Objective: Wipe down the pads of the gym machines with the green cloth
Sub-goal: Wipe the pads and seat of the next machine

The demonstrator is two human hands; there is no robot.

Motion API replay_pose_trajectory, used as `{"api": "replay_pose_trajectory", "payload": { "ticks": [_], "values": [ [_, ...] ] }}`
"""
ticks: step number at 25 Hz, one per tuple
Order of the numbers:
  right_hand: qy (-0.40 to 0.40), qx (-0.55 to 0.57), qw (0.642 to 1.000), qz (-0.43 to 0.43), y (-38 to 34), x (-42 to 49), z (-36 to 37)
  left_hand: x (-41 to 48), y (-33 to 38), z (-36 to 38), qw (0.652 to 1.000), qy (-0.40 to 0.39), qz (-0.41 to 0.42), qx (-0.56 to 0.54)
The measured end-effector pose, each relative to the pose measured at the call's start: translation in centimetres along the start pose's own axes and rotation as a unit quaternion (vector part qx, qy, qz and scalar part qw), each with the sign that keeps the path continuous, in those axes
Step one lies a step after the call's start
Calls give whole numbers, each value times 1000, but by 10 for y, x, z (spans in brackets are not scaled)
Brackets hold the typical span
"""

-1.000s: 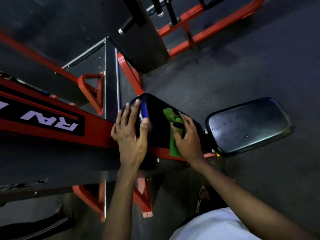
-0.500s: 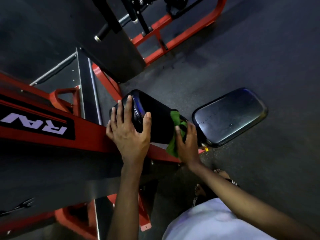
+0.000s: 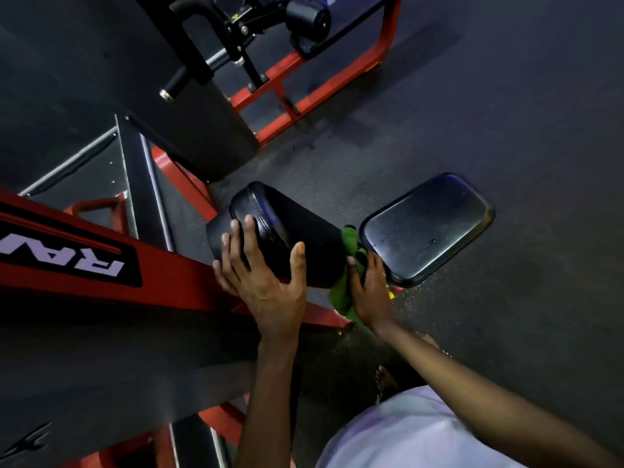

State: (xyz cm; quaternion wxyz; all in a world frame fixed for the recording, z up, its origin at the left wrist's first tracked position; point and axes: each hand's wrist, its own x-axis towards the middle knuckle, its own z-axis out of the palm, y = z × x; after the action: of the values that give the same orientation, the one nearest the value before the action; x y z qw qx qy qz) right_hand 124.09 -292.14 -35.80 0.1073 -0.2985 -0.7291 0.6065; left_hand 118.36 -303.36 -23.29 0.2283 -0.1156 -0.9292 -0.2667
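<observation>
Dim indoor gym, wide-angle head view, corners falling to black.

Light weak, from overhead and ahead: soft bluish sheen on the seat pad, thin blue glint on the back pad. Floor dull grey, grainy, small sparkles near the seat pad. Panels at left crushed to near black; red frame and green cloth hold saturated colour. Shadow pools under the frame and below the arms. Straight bars bow toward the edges, fisheye. Left hand and right hand fairly sharp; pale shirt at bottom smeared by motion, lettering on the frame slightly soft.
</observation>
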Motion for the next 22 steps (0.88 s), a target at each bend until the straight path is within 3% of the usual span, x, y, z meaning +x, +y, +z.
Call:
{"api": "replay_pose_trajectory", "payload": {
  "ticks": [2, 4, 10, 16, 20, 22],
  "values": [
    [7, 12, 995, 94, 12, 10, 1, 1, -3, 6, 1000, 16, 2, -3],
    [-4, 5, 991, 130, 8, 14, 2, 0, -3, 7, 1000, 24, 5, 2],
    [-54, -13, 997, 50, 2, 8, -7, -1, 3, 5, 999, 12, -21, -22],
    [-112, -63, 965, 229, 32, 63, -15, -1, 15, 5, 998, 22, -42, -42],
    [-153, 20, 968, 199, 14, 27, -12, -1, 20, 7, 997, 40, -45, -39],
    [-159, -5, 974, 164, 17, 19, -13, -2, 21, 9, 997, 54, -46, -43]
  ]
}}
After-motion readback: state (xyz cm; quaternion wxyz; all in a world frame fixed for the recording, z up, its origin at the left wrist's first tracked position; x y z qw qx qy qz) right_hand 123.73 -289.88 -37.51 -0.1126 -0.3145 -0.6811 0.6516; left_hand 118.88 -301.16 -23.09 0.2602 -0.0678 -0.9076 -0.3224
